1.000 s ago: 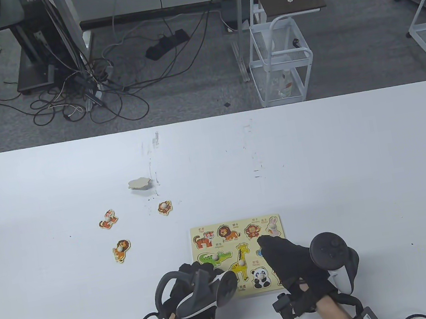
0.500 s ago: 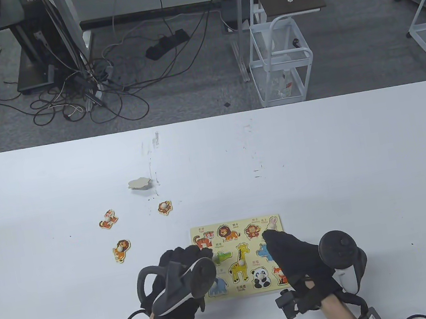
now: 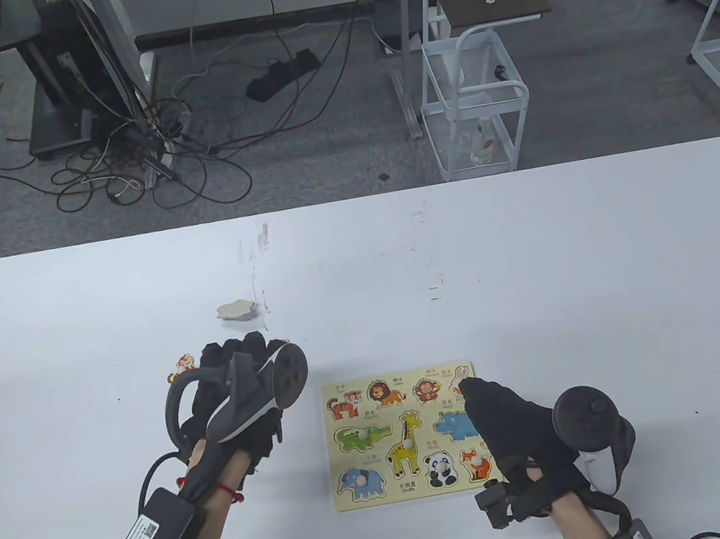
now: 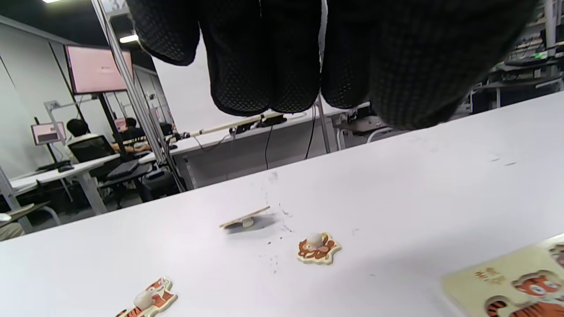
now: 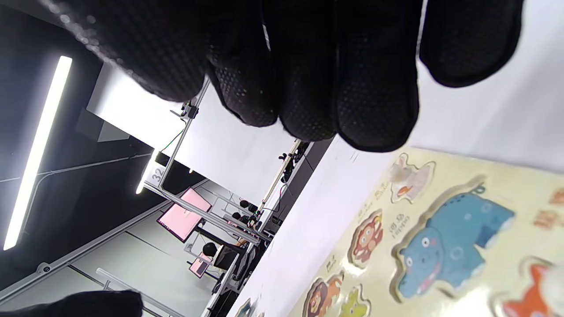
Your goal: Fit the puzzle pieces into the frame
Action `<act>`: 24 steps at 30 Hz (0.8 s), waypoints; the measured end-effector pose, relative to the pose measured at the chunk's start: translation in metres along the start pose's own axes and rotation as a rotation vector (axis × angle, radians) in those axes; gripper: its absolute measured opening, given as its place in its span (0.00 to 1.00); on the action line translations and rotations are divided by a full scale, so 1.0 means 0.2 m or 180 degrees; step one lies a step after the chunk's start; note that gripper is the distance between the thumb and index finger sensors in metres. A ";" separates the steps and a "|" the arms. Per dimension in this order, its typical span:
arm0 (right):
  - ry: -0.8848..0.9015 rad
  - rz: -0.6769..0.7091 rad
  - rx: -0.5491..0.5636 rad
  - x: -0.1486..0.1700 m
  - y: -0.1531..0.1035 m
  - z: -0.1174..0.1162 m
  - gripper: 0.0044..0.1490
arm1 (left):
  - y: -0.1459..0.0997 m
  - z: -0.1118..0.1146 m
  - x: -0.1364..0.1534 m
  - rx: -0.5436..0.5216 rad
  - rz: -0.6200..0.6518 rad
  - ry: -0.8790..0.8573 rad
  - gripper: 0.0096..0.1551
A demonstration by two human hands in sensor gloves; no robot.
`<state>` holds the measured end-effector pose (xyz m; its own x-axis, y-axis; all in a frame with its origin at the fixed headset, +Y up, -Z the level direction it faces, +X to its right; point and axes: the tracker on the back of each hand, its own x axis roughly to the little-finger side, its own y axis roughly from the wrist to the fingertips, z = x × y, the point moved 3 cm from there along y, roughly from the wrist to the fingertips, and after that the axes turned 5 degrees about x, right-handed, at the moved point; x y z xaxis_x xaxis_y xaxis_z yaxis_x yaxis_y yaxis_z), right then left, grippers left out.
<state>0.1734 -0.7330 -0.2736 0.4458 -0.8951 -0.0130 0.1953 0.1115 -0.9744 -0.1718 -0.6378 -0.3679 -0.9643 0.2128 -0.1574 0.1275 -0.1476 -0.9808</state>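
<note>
The puzzle frame [image 3: 403, 486] lies flat near the table's front, with crocodile, giraffe, elephant, panda and fox pieces in it. My left hand [image 3: 235, 349] hovers left of the frame over the loose pieces, fingers spread and holding nothing. It covers the lion piece, and only an edge of the tiger piece [image 3: 184, 363] shows. In the left wrist view the monkey piece [image 4: 318, 248] and tiger piece [image 4: 147, 299] lie below my empty fingers [image 4: 264, 66]. My right hand [image 3: 470, 392] rests flat on the frame's right edge, fingertips by the rabbit slot [image 5: 407, 176] and above the hippo [image 5: 454, 251].
A face-down piece [image 3: 237, 309] rests tilted on its knob behind the loose pieces; it also shows in the left wrist view [image 4: 245, 218]. The white table [image 3: 539, 267] stretches wide to the right and back. Carts and cables stand on the floor beyond.
My left hand has left the frame's lower left corner and moved up and left over the loose pieces. The elephant piece now shows in the frame. My right hand has shifted slightly right.
</note>
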 end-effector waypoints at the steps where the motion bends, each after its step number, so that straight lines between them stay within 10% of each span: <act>1: -0.0007 -0.0003 0.0012 0.00 0.00 0.00 0.33 | 0.04 0.02 0.00 0.0051 -0.0018 -0.0020 0.33; 24: -0.0264 0.0050 0.0070 0.00 0.01 0.01 0.33 | 0.60 0.44 -0.03 0.0773 -0.0555 0.0144 0.29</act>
<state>0.1760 -0.7316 -0.2757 0.5196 -0.8544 -0.0089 0.2065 0.1356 -0.9690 -0.1710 -0.7416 -0.4737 -0.9548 0.2972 0.0007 -0.1036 -0.3305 -0.9381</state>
